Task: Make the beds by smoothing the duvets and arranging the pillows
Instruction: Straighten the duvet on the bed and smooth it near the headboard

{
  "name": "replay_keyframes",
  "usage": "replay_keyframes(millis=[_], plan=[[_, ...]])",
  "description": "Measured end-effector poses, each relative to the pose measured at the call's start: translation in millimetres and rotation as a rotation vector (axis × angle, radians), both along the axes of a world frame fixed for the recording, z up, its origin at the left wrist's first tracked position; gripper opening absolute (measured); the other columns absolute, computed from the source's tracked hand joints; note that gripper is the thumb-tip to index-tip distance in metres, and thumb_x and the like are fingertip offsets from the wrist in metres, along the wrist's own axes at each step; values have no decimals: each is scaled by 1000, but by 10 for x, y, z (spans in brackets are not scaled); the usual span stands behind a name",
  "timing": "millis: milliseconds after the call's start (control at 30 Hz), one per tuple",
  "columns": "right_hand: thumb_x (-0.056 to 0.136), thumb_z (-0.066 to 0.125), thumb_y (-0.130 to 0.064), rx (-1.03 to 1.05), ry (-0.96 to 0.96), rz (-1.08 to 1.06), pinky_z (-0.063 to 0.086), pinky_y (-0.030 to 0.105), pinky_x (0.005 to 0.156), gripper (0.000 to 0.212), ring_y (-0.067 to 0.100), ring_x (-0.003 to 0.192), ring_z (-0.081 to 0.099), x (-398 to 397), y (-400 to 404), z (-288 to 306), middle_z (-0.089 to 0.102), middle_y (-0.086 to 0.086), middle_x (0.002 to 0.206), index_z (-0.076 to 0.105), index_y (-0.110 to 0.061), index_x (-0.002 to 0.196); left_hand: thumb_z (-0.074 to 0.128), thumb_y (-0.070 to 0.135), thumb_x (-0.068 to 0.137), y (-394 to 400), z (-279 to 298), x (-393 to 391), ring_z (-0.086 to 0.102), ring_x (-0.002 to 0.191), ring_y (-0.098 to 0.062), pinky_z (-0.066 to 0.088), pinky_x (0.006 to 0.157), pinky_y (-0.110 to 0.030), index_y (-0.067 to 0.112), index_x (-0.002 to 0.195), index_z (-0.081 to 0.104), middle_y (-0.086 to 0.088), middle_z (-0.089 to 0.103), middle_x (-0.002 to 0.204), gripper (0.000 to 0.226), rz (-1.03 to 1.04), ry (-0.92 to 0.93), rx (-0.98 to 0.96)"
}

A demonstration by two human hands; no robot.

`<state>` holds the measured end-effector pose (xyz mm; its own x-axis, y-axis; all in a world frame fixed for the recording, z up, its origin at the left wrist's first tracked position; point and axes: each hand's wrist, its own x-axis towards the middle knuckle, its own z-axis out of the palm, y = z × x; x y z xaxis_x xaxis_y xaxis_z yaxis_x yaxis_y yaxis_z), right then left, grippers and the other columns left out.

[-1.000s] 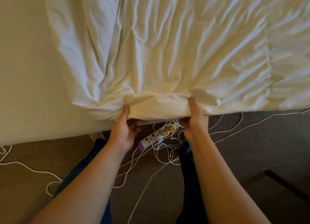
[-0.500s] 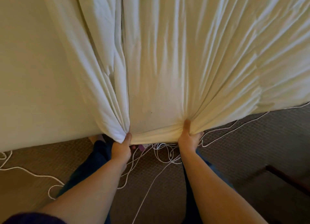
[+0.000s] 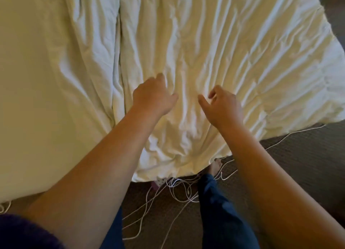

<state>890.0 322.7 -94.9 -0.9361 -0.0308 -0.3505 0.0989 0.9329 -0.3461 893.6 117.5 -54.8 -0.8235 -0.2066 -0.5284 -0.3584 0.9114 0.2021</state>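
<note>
**Hands over creased duvet, near edge**

The duvet (image 3: pixel 214 49) lies across the bed (image 3: pixel 37 80), its near edge hanging over the bedside just above the floor (image 3: pixel 298 164). Long creases fan out from the near edge toward the far side. The left hand (image 3: pixel 153 97) sits low on the cloth, fingers curled loosely, clamped on nothing. The right hand (image 3: pixel 222 107) hovers just beside it, fingers apart, thumb out, also empty. Whether either palm presses the cloth cannot be told. Judgement: the hands are placed side by side at the root of the creases so each can sweep outward and flatten the fan. No pillows in view. Cables (image 3: pixel 179 191) lie tangled on the floor beside the person's foot (image 3: pixel 215 167); a trip risk.
</note>
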Motion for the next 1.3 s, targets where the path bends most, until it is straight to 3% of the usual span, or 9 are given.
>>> replay_keyframes(millis=[133,333,500,633,733,933,1133,1233,1300], plan=[[87,38,-86,130,51,305,3,61,127,87,32,161,1,-160,15,-523,7,-1,174,16,-47,162,43,67,93,345,-724,40,17,155,-36,21,121,-60,26,162,18,-8,16,169,84,-181,276,-1],[86,37,-92,167,-21,63,-15,51,126,107,34,158,-24,991,948,-1142,-26,1,172,-14,-38,164,33,84,86,205,-1373,1423,-6,156,-42,4,123,-64,15,164,0,-21,-10,169,110,-448,82,-159],[96,19,-80,239,-386,-217,14,63,127,78,34,160,11,2168,1568,-1021,7,4,175,33,-38,160,42,61,94,818,-738,693,40,136,-47,39,108,-61,4,154,27,-31,31,153,84,-455,-395,-357],[96,46,-57,39,100,-307,41,54,107,52,34,129,49,1661,1760,-657,56,9,137,62,-16,124,46,48,98,1355,-416,-461,60,93,-32,43,90,-43,14,114,64,-6,61,96,42,-496,-263,-237],[93,61,-39,-83,472,-232,41,50,105,42,31,125,51,608,1791,-459,57,9,135,61,-13,126,50,53,98,1945,-469,-1102,56,119,-36,43,93,-48,15,139,49,-11,57,130,56,-503,57,-110],[96,32,-44,-40,196,-46,8,52,129,69,29,161,9,-797,2004,-753,18,5,173,32,-26,162,38,44,102,2884,-1117,-1563,6,158,-31,9,126,-53,26,163,16,-5,6,172,68,-630,324,59],[94,31,-83,173,81,-171,-10,43,129,97,25,160,-17,-84,2902,-1192,-20,5,173,-10,-34,166,20,76,94,3070,-1603,-640,-20,155,-36,-7,123,-63,22,164,-9,-12,-19,170,93,-835,249,-46],[104,36,-65,137,80,-344,16,53,127,72,27,158,22,313,3109,-1023,18,8,173,20,-32,165,36,71,91,3141,-1419,-192,21,152,-44,17,117,-68,24,161,28,-21,23,166,85,-1068,275,16],[103,49,-46,68,259,-417,38,54,108,42,34,129,56,256,3278,-835,58,8,144,61,-23,136,45,58,91,3285,-1251,-454,62,107,-39,43,89,-49,20,114,71,-14,67,115,51,-1040,427,183]])
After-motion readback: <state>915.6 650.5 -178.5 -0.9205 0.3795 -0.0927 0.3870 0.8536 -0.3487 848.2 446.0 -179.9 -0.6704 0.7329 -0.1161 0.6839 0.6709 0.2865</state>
